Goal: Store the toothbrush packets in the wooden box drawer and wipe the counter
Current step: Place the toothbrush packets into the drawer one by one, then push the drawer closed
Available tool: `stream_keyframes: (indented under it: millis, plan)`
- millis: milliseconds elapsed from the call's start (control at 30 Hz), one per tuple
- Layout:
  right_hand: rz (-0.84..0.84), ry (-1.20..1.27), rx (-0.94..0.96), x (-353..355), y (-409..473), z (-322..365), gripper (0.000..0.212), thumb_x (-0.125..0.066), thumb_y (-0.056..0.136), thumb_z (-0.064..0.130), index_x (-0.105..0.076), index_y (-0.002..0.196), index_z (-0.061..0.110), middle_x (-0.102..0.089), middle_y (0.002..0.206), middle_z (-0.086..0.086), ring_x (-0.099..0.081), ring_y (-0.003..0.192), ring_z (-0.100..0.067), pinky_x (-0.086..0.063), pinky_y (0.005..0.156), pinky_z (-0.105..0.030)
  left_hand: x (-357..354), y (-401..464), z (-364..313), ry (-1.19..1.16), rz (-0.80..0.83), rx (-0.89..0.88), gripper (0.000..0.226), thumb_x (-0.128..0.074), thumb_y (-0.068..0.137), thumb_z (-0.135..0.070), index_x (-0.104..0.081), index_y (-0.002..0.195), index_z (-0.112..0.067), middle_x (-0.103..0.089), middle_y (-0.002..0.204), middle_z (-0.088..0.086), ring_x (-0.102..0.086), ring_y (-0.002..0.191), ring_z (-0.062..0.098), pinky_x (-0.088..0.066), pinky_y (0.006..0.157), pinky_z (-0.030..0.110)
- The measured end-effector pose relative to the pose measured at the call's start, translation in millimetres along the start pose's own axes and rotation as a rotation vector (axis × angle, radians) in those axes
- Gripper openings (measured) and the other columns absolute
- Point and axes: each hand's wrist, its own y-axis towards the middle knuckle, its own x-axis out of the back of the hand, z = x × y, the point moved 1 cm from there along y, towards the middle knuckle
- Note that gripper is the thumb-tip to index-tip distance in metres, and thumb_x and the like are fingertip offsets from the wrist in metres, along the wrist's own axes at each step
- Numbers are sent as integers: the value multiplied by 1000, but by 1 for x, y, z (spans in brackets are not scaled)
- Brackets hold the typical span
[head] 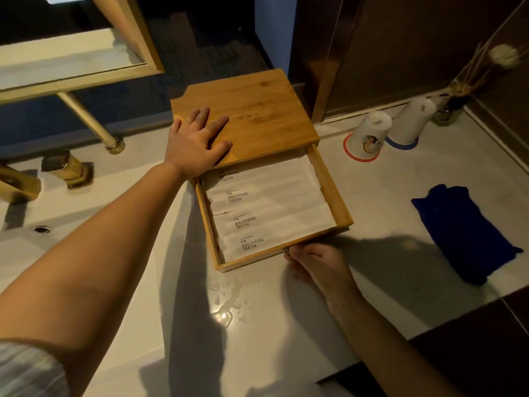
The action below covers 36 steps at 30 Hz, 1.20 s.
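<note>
A wooden box stands on the white counter with its drawer pulled out toward me. Several white toothbrush packets printed "BRUSHING TEETH" lie side by side in the drawer. My left hand rests flat on the box's lid, fingers spread. At the drawer's front edge, my right hand pinches the small metal knob. A folded dark blue cloth lies on the counter to the right of the drawer.
Water drops and a small puddle sit on the counter just in front of the drawer. Two upturned white cups on coloured coasters and a reed diffuser stand at the back right. A brass tap and sink are at the left.
</note>
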Motion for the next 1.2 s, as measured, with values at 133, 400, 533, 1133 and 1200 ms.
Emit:
stream_keyframes:
  millis: [133, 400, 533, 1133, 1200]
  plan:
    - [77, 403, -338, -4, 5, 2, 5, -66, 82, 9, -67, 86, 8, -72, 77, -5, -66, 78, -19, -52, 71, -31, 1, 1, 0, 1, -2, 0, 64, -27, 84, -63, -21, 143, -40, -14, 158, 6, -10, 146, 27, -8, 116, 51]
    - [96, 600, -356, -22, 21, 23, 5, -63, 82, 0, -63, 81, 5, -65, 68, -8, -64, 57, -14, -54, 48, -18, -1, 2, 1, -2, -1, 1, 61, -28, 87, -62, -20, 144, -41, -12, 159, 5, -8, 146, 26, -6, 117, 50]
    - [48, 597, -323, -30, 35, 26, 5, -62, 84, 5, -63, 89, 5, -66, 65, -6, -66, 62, -13, -52, 46, -17, 0, 1, 1, -12, 3, 0, 62, -27, 86, -62, -20, 144, -40, -12, 159, 5, -8, 146, 26, -5, 117, 50]
    - [42, 564, -89, -57, 84, 72, 4, -59, 86, 1, -61, 87, 5, -65, 88, -11, -66, 82, -19, -53, 78, -29, 1, 0, -1, -12, 24, 13, 61, -25, 87, -61, -18, 144, -41, -9, 159, 4, -5, 147, 23, -2, 116, 48]
    - [41, 537, -73, -60, 92, 78, 5, -61, 86, 4, -62, 90, 6, -67, 90, -10, -67, 85, -19, -53, 83, -30, 1, 0, -1, -12, 25, 10, 62, -24, 86, -62, -17, 144, -41, -9, 159, 4, -4, 147, 23, -2, 116, 48]
